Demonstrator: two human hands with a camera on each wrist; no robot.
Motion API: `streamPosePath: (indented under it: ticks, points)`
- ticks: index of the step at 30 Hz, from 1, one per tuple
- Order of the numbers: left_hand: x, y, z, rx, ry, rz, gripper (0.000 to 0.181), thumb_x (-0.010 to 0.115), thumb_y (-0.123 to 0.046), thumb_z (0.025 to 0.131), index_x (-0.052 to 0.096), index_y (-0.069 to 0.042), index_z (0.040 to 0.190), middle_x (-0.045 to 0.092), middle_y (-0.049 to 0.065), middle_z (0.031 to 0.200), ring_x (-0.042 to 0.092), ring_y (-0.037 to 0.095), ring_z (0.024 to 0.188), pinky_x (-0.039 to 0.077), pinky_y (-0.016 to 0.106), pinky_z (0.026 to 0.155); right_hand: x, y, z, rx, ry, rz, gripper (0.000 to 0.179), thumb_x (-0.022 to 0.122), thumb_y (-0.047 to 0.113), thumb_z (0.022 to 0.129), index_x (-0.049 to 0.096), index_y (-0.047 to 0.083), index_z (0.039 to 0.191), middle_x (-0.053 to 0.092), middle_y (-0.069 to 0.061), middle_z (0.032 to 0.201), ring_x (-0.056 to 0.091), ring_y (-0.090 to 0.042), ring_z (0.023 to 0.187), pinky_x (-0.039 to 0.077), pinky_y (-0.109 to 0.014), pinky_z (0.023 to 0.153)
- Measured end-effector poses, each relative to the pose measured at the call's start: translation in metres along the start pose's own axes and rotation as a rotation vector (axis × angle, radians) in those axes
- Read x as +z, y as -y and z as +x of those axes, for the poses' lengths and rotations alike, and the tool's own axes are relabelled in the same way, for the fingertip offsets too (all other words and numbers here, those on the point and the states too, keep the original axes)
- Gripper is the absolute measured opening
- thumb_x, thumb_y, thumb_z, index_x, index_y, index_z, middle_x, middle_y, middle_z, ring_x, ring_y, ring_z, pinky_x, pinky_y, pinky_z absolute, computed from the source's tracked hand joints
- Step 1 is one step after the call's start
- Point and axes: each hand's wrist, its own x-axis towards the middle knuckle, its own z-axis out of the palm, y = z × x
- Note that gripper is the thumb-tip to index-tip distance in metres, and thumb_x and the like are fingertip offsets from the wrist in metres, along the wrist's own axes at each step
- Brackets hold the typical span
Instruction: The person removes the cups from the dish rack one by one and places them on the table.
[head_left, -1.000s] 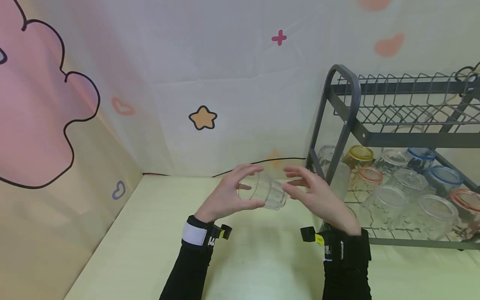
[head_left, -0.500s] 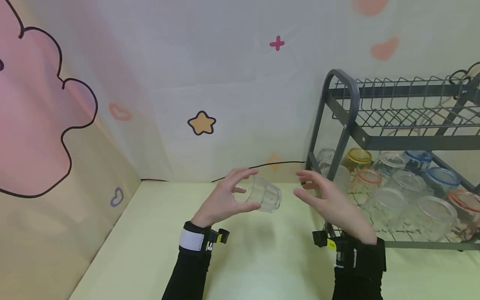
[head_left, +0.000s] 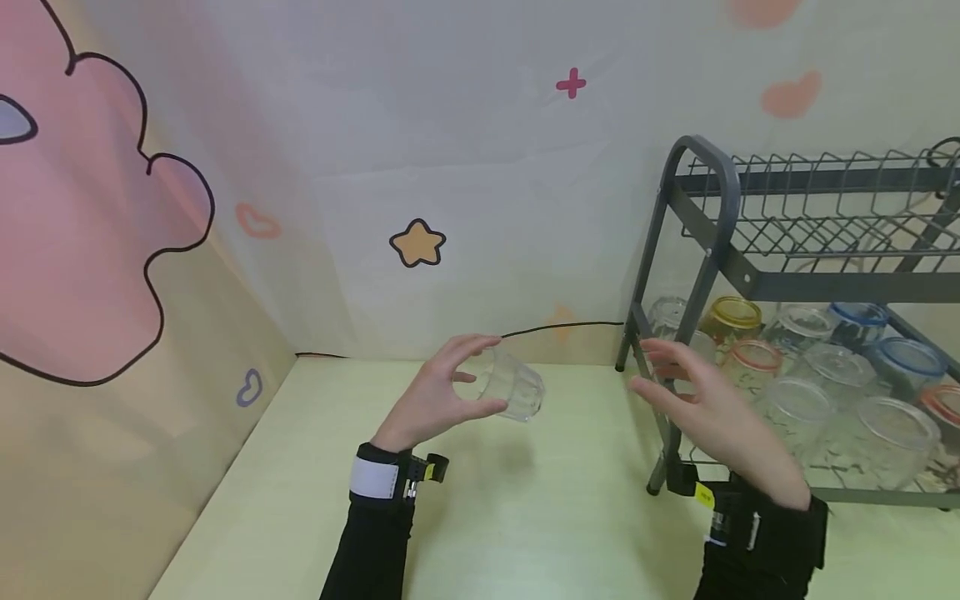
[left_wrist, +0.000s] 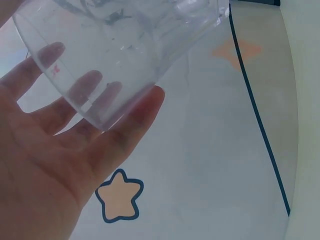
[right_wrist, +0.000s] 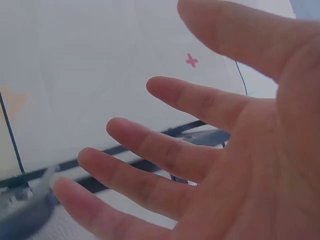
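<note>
A clear glass cup [head_left: 517,388] is held tilted above the table, its rim toward the palm of my left hand [head_left: 442,392]. Thumb and fingers grip it around the rim end; in the left wrist view the fingers show through the glass [left_wrist: 130,45]. To the right, my right hand [head_left: 708,408] hovers in front of the left side of the rack with nothing in it. Its fingers [right_wrist: 165,150] are spread and loosely bent in the right wrist view.
A grey two-tier wire rack [head_left: 727,208] stands at the right. On its lower tier sit several upside-down glasses [head_left: 896,429], some with a yellow, orange or blue tint. Behind the pale table [head_left: 570,517] hangs a printed cloth [head_left: 480,208].
My right hand has left the cup's base and moved right, toward the rack. The left hand still holds the cup and has shifted slightly left.
</note>
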Motion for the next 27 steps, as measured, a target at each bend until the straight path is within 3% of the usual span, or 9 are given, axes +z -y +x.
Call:
streamPosePath:
  ticks: [13,18,23,27]
  points:
    - [-0.013,0.009,-0.006,-0.094,-0.054,0.069,0.068,0.083,-0.031,0.079,0.052,-0.030,0.139,0.044,-0.009,0.140,0.047,0.018,0.125,0.049,0.040,0.094,-0.023,-0.012,-0.017,0.018,-0.067,-0.046,0.065,0.059,0.032,0.099,0.031,0.003,0.151,0.035,-0.027,0.145,0.037,-0.047,0.127,0.040,-0.064,0.093]
    - [-0.015,0.015,-0.007,-0.113,-0.069,0.098,0.068,0.082,-0.033,0.080,0.052,-0.027,0.140,0.043,-0.004,0.142,0.048,0.026,0.124,0.048,0.047,0.095,-0.039,-0.027,-0.026,0.043,-0.105,-0.121,0.066,0.060,0.030,0.099,0.029,0.002,0.151,0.034,-0.030,0.144,0.039,-0.052,0.122,0.042,-0.065,0.085]
    - [-0.018,0.018,-0.009,-0.152,-0.096,0.139,0.067,0.082,-0.034,0.079,0.053,-0.026,0.139,0.045,-0.003,0.141,0.046,0.019,0.124,0.048,0.044,0.095,-0.054,-0.040,-0.029,0.108,-0.103,-0.234,0.071,0.058,0.037,0.099,0.027,0.002,0.152,0.036,-0.036,0.140,0.039,-0.058,0.119,0.043,-0.067,0.078]
    - [-0.020,0.023,-0.009,-0.200,-0.078,0.193,0.068,0.082,-0.036,0.079,0.053,-0.024,0.140,0.046,0.001,0.139,0.046,0.022,0.125,0.047,0.043,0.095,-0.059,-0.050,-0.028,0.140,-0.114,-0.288,0.073,0.058,0.041,0.098,0.026,0.002,0.152,0.038,-0.038,0.136,0.040,-0.059,0.117,0.045,-0.066,0.073]
